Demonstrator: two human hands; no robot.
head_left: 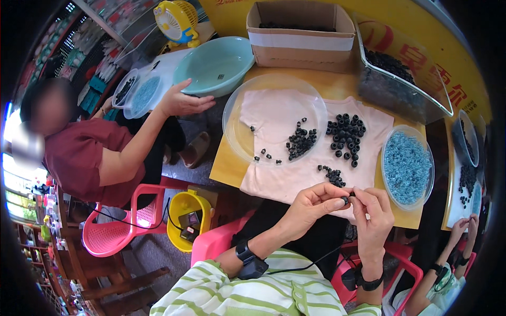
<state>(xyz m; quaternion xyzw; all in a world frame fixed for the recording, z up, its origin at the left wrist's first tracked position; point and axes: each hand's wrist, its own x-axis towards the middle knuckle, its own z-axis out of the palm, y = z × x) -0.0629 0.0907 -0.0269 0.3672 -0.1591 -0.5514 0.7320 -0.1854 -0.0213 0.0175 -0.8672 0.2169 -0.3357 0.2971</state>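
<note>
Above the near edge of the table, my left hand point(311, 207) pinches a small black cylindrical part point(345, 200) between thumb and forefinger. My right hand point(373, 210) meets it there, its fingertips closed on a small black piece point(352, 194). Just beyond lies a little cluster of small black parts point(333, 176) on a pale pink cloth point(266, 181). Farther up the cloth is a group of hollow black cylinders point(346, 134). A clear round tray point(227, 113) holds more small black parts point(301, 145). Right of my hands, an oval container point(431, 181) is full of translucent blue bits point(406, 166).
At the back stand a cardboard box point(300, 45), a clear bin point(416, 97) of black parts and a teal basin point(192, 73). A yellow fan point(176, 23) is beyond. Co-workers sit left point(95, 142) and right point(440, 289). A yellow bucket point(179, 239) stands on the floor.
</note>
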